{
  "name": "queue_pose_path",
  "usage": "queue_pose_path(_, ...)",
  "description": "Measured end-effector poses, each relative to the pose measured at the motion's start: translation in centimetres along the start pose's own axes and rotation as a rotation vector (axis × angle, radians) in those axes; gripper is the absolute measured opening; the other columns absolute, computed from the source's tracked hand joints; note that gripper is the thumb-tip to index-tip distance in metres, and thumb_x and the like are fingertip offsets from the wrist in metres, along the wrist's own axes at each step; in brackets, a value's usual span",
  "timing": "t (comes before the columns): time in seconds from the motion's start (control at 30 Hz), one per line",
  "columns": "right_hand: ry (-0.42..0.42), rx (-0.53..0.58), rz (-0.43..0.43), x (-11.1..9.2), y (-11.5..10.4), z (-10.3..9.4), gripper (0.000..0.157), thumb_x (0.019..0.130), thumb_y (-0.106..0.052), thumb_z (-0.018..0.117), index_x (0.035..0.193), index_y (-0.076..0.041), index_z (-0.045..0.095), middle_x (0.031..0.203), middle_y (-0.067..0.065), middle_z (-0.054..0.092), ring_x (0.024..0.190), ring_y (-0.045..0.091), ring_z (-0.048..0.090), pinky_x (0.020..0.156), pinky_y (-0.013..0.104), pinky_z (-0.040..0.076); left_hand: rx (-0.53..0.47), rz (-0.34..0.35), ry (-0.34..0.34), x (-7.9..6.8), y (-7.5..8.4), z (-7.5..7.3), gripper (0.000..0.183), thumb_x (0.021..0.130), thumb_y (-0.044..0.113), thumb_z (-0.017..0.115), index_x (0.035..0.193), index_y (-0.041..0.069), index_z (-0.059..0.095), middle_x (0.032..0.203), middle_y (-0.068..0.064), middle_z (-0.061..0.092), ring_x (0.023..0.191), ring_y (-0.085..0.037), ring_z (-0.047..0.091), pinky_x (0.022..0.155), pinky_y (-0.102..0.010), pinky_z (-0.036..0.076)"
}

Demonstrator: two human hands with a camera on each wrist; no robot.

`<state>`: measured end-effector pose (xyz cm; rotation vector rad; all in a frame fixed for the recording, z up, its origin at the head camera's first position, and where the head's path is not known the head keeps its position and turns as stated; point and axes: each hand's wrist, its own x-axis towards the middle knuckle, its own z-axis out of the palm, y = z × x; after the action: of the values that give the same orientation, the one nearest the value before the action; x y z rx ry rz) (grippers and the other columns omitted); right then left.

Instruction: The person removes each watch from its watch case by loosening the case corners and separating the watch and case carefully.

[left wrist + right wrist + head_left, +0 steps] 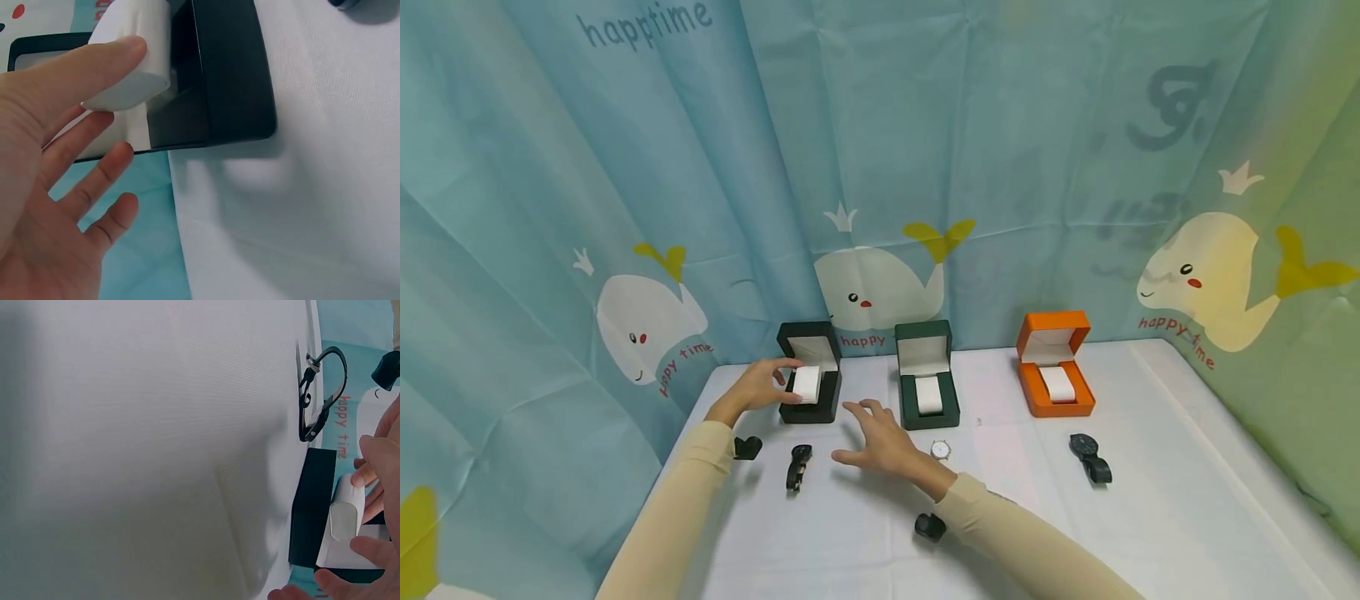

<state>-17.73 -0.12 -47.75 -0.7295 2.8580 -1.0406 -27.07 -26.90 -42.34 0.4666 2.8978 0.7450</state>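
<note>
My left hand pinches a white watch cushion between thumb and fingers. In the left wrist view the cushion sits tilted above the open black watch box, and the last fingers spread away from it. Over the table, between the black box and a green one, my right hand hovers with fingers apart and holds nothing. A black wristwatch rests on the table in front of the black box. The right wrist view shows its looped strap standing beside the box.
An open green watch box and an open orange one stand further right, each with a white cushion inside. A white-dial watch lies by the right wrist. Another black watch is before the orange box. A printed curtain hangs behind.
</note>
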Motion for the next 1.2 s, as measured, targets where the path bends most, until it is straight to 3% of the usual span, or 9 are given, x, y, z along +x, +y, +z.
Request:
queue_pose_path(0.27,-0.009,0.018,-0.006,-0.3,0.1,-0.4,0.084,0.086,-0.049,0.080,0.154,-0.014,0.046,0.152,0.019,0.044,0.132,0.039,0.049,0.096,0.059,0.051,0.022,0.016,-0.065,0.5,0.1,-0.4,0.065,0.085,0.019,0.086,0.142,0.003,0.059,0.117,-0.021,0.064,0.096,-0.033,0.059,0.074,-0.041,0.050)
queue_pose_path(0.4,-0.009,0.016,-0.006,-0.5,0.0,-0.6,0.085,0.086,-0.049,0.081,0.155,-0.015,0.045,0.153,0.018,0.042,0.134,0.039,0.047,0.097,0.059,0.051,0.034,-0.010,-0.078,0.6,0.2,-0.4,0.065,0.085,0.019,0.086,0.142,0.005,0.059,0.119,-0.021,0.063,0.098,-0.032,0.059,0.075,-0.042,0.051)
queue_pose_path(0.57,-0.004,0.004,-0.011,-0.6,0.0,-0.8,0.085,0.086,-0.049,0.081,0.155,-0.016,0.044,0.154,0.017,0.041,0.134,0.039,0.046,0.096,0.059,0.051,0.037,-0.028,-0.081,0.7,0.2,-0.4,0.067,0.084,0.019,0.087,0.143,0.005,0.059,0.122,-0.020,0.063,0.099,-0.031,0.058,0.076,-0.042,0.052)
queue_pose_path(0.8,0.010,-0.019,-0.028,-0.5,0.3,-1.0,0.086,0.086,-0.050,0.081,0.156,-0.017,0.043,0.154,0.017,0.041,0.135,0.038,0.046,0.096,0.057,0.052,0.049,0.003,-0.077,1.1,0.2,-0.1,0.064,0.085,0.019,0.087,0.141,0.004,0.060,0.120,-0.020,0.064,0.094,-0.030,0.058,0.074,-0.041,0.051)
queue_pose_path(1.03,0.019,-0.032,-0.044,-0.5,0.4,-1.0,0.086,0.085,-0.050,0.081,0.155,-0.016,0.044,0.153,0.018,0.042,0.133,0.039,0.048,0.096,0.057,0.052,0.093,0.003,-0.097,1.0,0.0,0.2,0.065,0.086,0.022,0.086,0.142,0.004,0.059,0.129,-0.021,0.063,0.098,-0.033,0.061,0.083,-0.047,0.054)
queue_pose_path(1.2,0.017,-0.034,-0.032,-0.4,0.5,-1.2,0.086,0.086,-0.050,0.081,0.156,-0.017,0.043,0.154,0.016,0.041,0.135,0.038,0.047,0.095,0.058,0.053,0.116,0.007,-0.092,1.1,0.2,0.2,0.065,0.083,0.023,0.088,0.139,0.004,0.062,0.119,-0.018,0.065,0.092,-0.029,0.058,0.076,-0.043,0.052)
